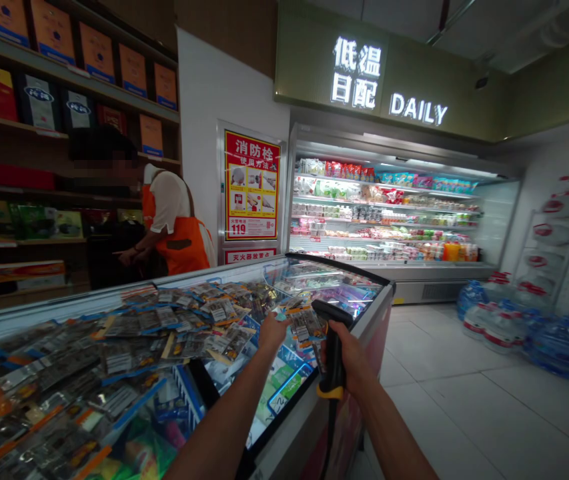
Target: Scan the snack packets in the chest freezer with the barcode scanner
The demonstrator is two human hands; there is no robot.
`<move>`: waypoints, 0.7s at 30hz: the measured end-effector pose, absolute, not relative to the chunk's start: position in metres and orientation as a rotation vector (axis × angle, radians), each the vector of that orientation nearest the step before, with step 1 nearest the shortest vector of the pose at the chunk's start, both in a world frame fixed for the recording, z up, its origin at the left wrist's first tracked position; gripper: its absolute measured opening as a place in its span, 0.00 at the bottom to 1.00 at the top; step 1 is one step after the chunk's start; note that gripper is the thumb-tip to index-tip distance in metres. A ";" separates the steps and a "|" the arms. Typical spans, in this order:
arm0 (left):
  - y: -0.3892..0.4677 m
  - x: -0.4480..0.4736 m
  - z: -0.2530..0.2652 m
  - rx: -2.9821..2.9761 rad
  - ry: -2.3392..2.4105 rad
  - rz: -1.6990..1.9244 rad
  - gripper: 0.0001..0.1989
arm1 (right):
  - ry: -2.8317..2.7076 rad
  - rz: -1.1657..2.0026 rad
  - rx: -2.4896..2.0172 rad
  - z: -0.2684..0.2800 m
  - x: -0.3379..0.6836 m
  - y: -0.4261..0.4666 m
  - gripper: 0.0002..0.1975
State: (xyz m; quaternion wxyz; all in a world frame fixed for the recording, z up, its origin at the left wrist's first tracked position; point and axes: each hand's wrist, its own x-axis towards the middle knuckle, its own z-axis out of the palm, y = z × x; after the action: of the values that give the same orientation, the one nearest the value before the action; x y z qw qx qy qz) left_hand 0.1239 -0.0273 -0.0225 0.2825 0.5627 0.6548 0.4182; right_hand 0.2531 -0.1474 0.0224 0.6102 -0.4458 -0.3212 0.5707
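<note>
My right hand (350,353) is wrapped round the handle of a black and yellow barcode scanner (333,353), whose head tilts toward the packets on the freezer and whose cable hangs down. My left hand (273,331) reaches over the glass lid, its fingers closed on the edge of a small clear packet (307,323) with a printed label; the fingertips are partly blurred. Many similar flat packets (129,327) with blue and orange edges lie heaped across the top of the chest freezer (374,320), to the left of my hands.
Frozen goods and blue baskets (184,393) show through the glass. Across the freezer, a person in an orange apron (181,230) bends beside shelves of boxes (54,33). A lit dairy cooler (384,213) stands behind. Water bottles (504,327) sit on the tiled floor at right.
</note>
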 end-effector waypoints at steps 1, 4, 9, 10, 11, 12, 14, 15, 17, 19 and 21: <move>-0.030 0.127 -0.022 1.506 1.749 1.112 0.25 | -0.736 1.309 -1.037 0.020 0.255 -0.147 0.14; -0.037 0.140 -0.021 1.483 1.745 1.114 0.33 | -0.716 1.288 -1.059 0.012 0.261 -0.147 0.13; -0.037 0.148 -0.018 1.380 1.733 1.149 0.30 | -0.697 1.306 -1.030 0.004 0.262 -0.145 0.13; -0.034 0.145 -0.017 1.357 1.716 1.161 0.26 | -0.696 1.335 -1.008 0.004 0.260 -0.143 0.13; -0.032 0.140 -0.015 1.337 1.691 1.174 0.22 | -0.695 1.369 -0.981 0.003 0.258 -0.140 0.13; -0.030 0.134 -0.014 1.323 1.657 1.188 0.19 | -0.691 1.404 -0.952 0.003 0.256 -0.135 0.13; -0.028 0.118 -0.011 1.310 1.568 1.219 0.16 | -0.676 1.454 -0.909 0.001 0.252 -0.125 0.13; -0.027 0.110 -0.010 1.308 1.519 1.235 0.16 | -0.674 1.478 -0.890 -0.001 0.250 -0.119 0.13; -0.028 0.095 -0.009 1.296 1.433 1.266 0.16 | -0.695 1.545 -0.852 -0.003 0.246 -0.109 0.13; -0.028 0.086 -0.010 1.270 1.381 1.307 0.15 | -0.718 1.585 -0.835 -0.002 0.242 -0.105 0.12; -0.027 0.082 -0.012 1.245 1.357 1.358 0.14 | -0.745 1.561 -0.863 0.002 0.239 -0.109 0.12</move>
State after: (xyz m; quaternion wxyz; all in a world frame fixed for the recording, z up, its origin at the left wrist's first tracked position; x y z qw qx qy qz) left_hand 0.0815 -0.0272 -0.0124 0.4142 0.4952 0.5398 0.5402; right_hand 0.2390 -0.1086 0.0024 0.5681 -0.3673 -0.3173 0.6646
